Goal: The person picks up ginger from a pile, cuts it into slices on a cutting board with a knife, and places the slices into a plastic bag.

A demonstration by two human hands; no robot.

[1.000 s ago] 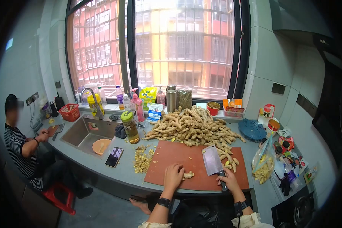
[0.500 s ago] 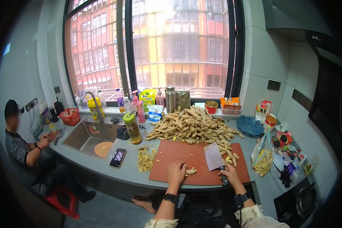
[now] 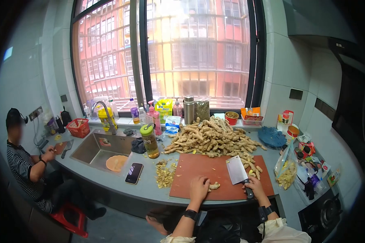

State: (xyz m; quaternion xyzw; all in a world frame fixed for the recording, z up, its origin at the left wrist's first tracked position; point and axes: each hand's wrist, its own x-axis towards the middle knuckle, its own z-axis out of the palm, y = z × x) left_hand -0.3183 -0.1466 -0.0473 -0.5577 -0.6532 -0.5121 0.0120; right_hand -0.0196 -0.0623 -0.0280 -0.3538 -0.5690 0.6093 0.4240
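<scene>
My right hand (image 3: 253,187) grips the black handle of a cleaver (image 3: 236,170), its broad blade lying over the right part of a reddish-brown cutting board (image 3: 186,166). On the board's front half, my left hand (image 3: 199,189) has its fingers curled against a small piece of ginger (image 3: 214,186), which pokes out on the hand's right side. A large heap of ginger (image 3: 213,137) covers the counter behind the board and spills onto its back right corner. Chopped ginger bits (image 3: 165,173) lie along the board's left side.
Left of the board are a phone (image 3: 134,173), a green-lidded bottle (image 3: 150,141) and a sink (image 3: 89,152). At right stand a bag of ginger (image 3: 286,174), a blue basket (image 3: 270,137) and a stove (image 3: 324,216). Another person (image 3: 28,166) sits at far left.
The view has shifted, so everything appears further right and slightly lower. Both my hands keep about the same place on the board, with the cleaver still in the right one.
</scene>
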